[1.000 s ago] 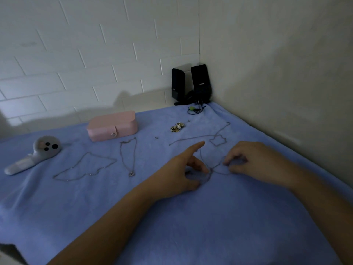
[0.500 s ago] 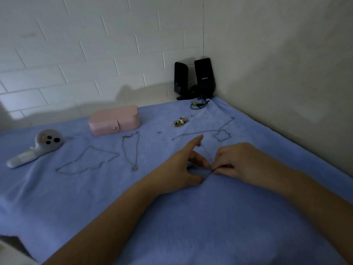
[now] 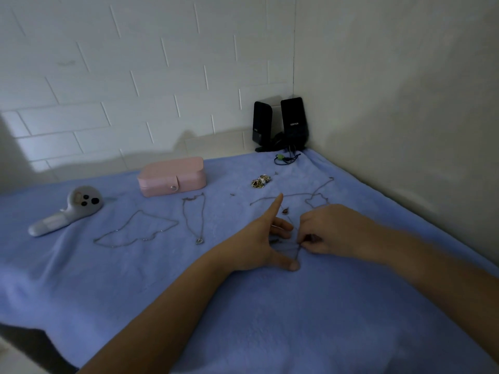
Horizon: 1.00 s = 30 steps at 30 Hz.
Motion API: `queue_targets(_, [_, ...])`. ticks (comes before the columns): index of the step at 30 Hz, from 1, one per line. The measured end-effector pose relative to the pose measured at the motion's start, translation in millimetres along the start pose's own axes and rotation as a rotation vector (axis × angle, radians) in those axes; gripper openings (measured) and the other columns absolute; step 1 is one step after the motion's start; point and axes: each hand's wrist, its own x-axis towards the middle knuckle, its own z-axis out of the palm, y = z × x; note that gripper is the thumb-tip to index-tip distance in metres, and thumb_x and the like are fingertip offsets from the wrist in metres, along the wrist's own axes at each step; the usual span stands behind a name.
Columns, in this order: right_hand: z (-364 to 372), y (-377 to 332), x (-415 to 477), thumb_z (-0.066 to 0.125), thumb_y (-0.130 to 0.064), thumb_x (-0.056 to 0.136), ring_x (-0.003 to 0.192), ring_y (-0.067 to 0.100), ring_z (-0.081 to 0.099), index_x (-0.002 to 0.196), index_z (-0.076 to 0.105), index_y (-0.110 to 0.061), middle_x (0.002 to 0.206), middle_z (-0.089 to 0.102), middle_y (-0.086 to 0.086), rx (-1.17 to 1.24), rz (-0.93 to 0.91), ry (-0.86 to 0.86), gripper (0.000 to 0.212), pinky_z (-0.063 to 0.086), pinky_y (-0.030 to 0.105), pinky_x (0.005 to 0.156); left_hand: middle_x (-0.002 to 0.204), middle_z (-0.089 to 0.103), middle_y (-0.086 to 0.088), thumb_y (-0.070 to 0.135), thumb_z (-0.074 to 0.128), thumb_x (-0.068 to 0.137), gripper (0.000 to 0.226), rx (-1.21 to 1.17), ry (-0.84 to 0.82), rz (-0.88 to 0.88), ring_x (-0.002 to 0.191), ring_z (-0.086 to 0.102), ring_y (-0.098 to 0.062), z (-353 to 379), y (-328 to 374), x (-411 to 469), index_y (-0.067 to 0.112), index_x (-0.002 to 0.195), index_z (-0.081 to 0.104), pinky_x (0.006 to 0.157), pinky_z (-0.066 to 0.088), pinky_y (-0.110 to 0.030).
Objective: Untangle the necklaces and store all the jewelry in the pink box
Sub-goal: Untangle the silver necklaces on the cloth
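Right hand is pinching the knotted chain, open left hand is pressing it down; the untangling step is calling for gentle teasing apart next

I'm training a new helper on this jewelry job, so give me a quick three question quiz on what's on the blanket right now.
1. True or false: the pink box is open.
2. The right hand pinches: A) a chain, B) a ring, C) a cable.
3. How many necklaces lie spread out, untouched, left of the left hand?
Key: 1 false; 2 A; 3 two.
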Motion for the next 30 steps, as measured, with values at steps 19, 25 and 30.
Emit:
queue_targets(19, [-24, -8, 1, 0.067, -0.012, 0.083, 0.068, 0.012, 0.064, 0.074, 0.072, -0.012, 0.071, 0.070, -0.004, 0.459, 0.302, 0.475, 0.010, 0.053, 0.028, 0.068, 0.058, 0.062, 0.002, 0.017, 0.057, 0.094, 0.015, -0.158, 0.200, -0.077, 0.051, 0.054, -0.010, -19, 9, -20, 0.014, 0.093, 0.071, 0.049, 0.043, -0.020])
queue_targets(25, [-34, -19, 13, 0.058, -0.010, 0.089, 0.060, 0.006, 0.057, 0.072, 0.062, -0.010, 0.065, 0.062, -0.002, 0.666, 0.285, 0.474, 0.017, 0.041, 0.013, 0.055, 0.062, 0.064, -0.001, 0.019, 0.065, 0.088, 0.015, -0.083, 0.248, -0.142, 0.058, 0.059, -0.012, -38, 12, -30, 0.005, 0.086, 0.071, 0.061, 0.051, -0.022])
queue_targets(30, [-47, -35, 21, 0.061, -0.007, 0.088, 0.067, 0.006, 0.063, 0.076, 0.070, -0.010, 0.069, 0.069, 0.001, 1.071, 0.230, 0.406, 0.015, 0.050, 0.014, 0.065, 0.102, 0.069, 0.006, 0.026, 0.069, 0.085, 0.021, 0.039, 0.157, -0.201, 0.093, 0.063, -0.008, -49, 21, -40, 0.020, 0.105, 0.071, 0.083, 0.051, -0.021])
